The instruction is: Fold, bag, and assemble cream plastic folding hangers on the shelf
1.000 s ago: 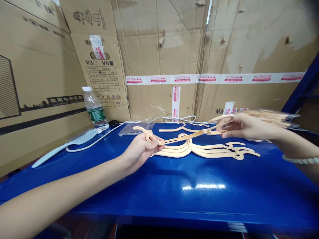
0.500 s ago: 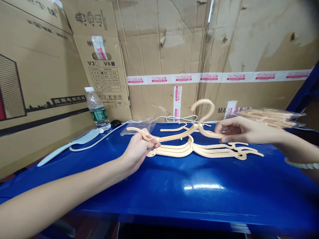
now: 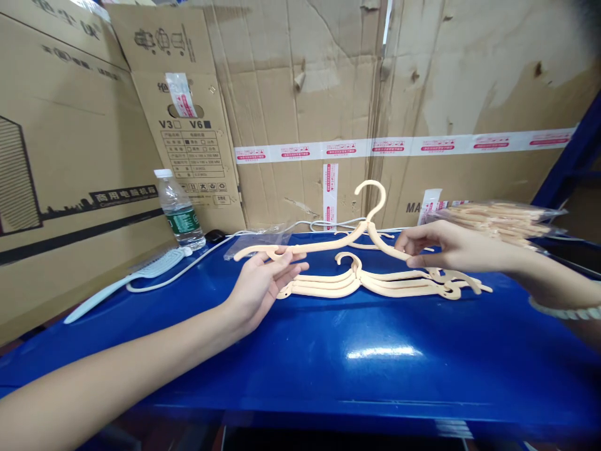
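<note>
Between my two hands a peach-coloured clothes hanger [image 3: 323, 247] is held up above the table, its hook [image 3: 381, 199] pointing upward. My left hand [image 3: 263, 282] grips its left arm near the notch, thumb against it and the other fingers partly spread. On the right arm, my right hand [image 3: 448, 245] pinches between thumb and fingers. Below and just in front lies a stack of several similar hangers [image 3: 328, 287], hooks together at the middle. Another hanger behind the held one is mostly hidden.
On the blue table [image 3: 300, 357] at left are a water bottle [image 3: 183, 216] and a pale blue hairbrush [image 3: 141, 275]. A white cable [image 3: 206, 263] runs along the back, near a clear plastic bag [image 3: 258, 241]. A bag of more hangers [image 3: 502, 219] lies at back right, before cardboard boxes [image 3: 291, 94].
The held hanger has turned in my hands; its hook now stands more upright and a little to the left. The fingers of my left hand have loosened and spread slightly.
</note>
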### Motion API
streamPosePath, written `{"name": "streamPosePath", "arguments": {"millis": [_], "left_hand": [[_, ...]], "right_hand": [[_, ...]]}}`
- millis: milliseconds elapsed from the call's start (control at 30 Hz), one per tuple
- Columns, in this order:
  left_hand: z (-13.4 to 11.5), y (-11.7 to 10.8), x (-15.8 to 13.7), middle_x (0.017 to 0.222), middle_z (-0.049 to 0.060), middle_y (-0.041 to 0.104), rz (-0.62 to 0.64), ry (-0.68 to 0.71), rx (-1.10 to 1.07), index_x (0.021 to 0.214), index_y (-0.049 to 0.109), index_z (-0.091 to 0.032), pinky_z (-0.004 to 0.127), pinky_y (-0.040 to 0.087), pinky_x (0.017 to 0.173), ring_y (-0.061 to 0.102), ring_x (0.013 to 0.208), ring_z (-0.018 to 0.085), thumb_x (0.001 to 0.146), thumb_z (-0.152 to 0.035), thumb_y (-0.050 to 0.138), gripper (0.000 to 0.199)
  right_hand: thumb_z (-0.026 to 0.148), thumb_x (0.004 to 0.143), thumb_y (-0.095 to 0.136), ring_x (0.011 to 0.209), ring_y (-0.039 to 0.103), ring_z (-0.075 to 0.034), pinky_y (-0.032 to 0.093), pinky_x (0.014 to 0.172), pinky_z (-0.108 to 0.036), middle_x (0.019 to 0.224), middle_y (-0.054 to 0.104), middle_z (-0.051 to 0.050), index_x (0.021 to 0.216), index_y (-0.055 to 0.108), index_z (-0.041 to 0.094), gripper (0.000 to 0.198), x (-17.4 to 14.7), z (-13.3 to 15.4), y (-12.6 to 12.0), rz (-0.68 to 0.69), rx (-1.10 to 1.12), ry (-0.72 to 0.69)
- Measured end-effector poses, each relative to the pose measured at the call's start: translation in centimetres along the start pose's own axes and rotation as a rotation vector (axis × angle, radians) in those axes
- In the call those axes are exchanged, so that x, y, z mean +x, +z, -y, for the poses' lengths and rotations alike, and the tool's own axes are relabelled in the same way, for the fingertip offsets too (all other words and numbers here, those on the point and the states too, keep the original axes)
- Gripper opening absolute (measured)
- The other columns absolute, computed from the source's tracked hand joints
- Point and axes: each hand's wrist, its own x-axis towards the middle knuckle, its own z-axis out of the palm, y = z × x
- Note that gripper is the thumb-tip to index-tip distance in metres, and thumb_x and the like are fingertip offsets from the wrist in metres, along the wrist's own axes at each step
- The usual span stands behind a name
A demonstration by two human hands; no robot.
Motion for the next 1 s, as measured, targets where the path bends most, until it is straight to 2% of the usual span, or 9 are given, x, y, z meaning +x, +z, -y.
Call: {"name": "streamPosePath", "arguments": {"millis": [100,167,200,267,333,400,467,633,1000], "left_hand": [[0.3,0.6,-2.2,0.107,0.012,0.070,0.280,-0.126,0.237,0.105,0.061,-0.014,0.026,0.058,0.077,0.072,0.082,0.018,0.081,-0.012,0.065,0.024],[0.4,0.8,-4.0,0.110,0.013,0.068,0.556,-0.054,0.503,0.104,0.062,-0.013,0.028,0.059,0.071,0.071,0.081,0.020,0.082,-0.015,0.063,0.022],[0.4,0.9,-4.8,0.110,0.013,0.067,0.662,0.090,0.628,0.106,0.063,-0.014,0.029,0.059,0.073,0.070,0.085,0.020,0.084,-0.014,0.059,0.022],[0.3,0.9,-6.0,0.115,0.014,0.066,0.896,0.457,0.837,0.113,0.061,-0.012,0.034,0.053,0.093,0.064,0.106,0.022,0.085,-0.010,0.056,0.029],[0.2,0.7,-6.3,0.118,0.014,0.065,1.028,0.725,0.985,0.115,0.060,-0.010,0.035,0.047,0.102,0.059,0.114,0.022,0.086,-0.010,0.054,0.030],[0.2,0.6,-6.1,0.120,0.015,0.065,1.047,0.865,1.110,0.116,0.059,-0.009,0.036,0.044,0.105,0.059,0.115,0.022,0.088,-0.012,0.052,0.030],[0.4,0.4,-5.7,0.122,0.015,0.064,1.010,0.918,1.219,0.118,0.058,-0.011,0.040,0.043,0.105,0.059,0.115,0.024,0.090,-0.015,0.049,0.030],[0.6,0.3,-5.4,0.127,0.011,0.062,0.936,0.878,1.353,0.120,0.058,-0.016,0.041,0.042,0.104,0.058,0.117,0.025,0.091,-0.023,0.050,0.031],[0.9,0.3,-4.8,0.124,0.010,0.064,0.838,0.889,1.423,0.119,0.058,-0.018,0.042,0.044,0.099,0.057,0.116,0.026,0.092,-0.025,0.047,0.030]], "right_hand": [[0.043,0.085,0.060,0.066,0.053,-0.015,0.041,0.060,-0.030,0.073,0.060,-0.004,0.085,0.059,0.014,0.029,-0.1,-0.3,-0.6,-0.043,-0.017,0.007],[0.042,0.084,0.060,0.065,0.052,-0.014,0.040,0.059,-0.029,0.071,0.059,-0.003,0.082,0.060,0.014,0.028,-0.2,-0.1,-0.9,-0.002,-0.015,0.010],[0.042,0.084,0.061,0.064,0.052,-0.014,0.040,0.059,-0.029,0.072,0.060,-0.003,0.082,0.060,0.014,0.028,-0.3,0.1,-0.9,0.036,-0.015,0.013],[0.041,0.082,0.062,0.065,0.053,-0.014,0.040,0.059,-0.028,0.074,0.062,-0.004,0.083,0.062,0.014,0.027,-0.4,0.6,-0.7,0.122,-0.023,0.022],[0.039,0.080,0.064,0.068,0.055,-0.015,0.042,0.060,-0.028,0.077,0.064,-0.004,0.085,0.064,0.015,0.024,-0.4,1.2,-0.2,0.189,-0.057,0.039],[0.035,0.077,0.065,0.069,0.057,-0.016,0.043,0.062,-0.027,0.078,0.066,-0.003,0.085,0.065,0.016,0.021,-0.5,1.7,0.5,0.241,-0.107,0.068],[0.033,0.075,0.065,0.070,0.059,-0.017,0.044,0.065,-0.028,0.078,0.067,-0.002,0.085,0.066,0.017,0.019,-0.5,2.1,1.0,0.280,-0.159,0.093],[0.031,0.072,0.063,0.073,0.062,-0.019,0.045,0.065,-0.029,0.077,0.067,-0.003,0.083,0.066,0.019,0.017,-0.5,2.7,1.7,0.306,-0.238,0.155],[0.022,0.070,0.066,0.066,0.058,-0.016,0.038,0.058,-0.025,0.075,0.065,-0.001,0.076,0.066,0.018,0.007,-0.3,2.8,1.7,0.333,-0.305,0.208]]}}
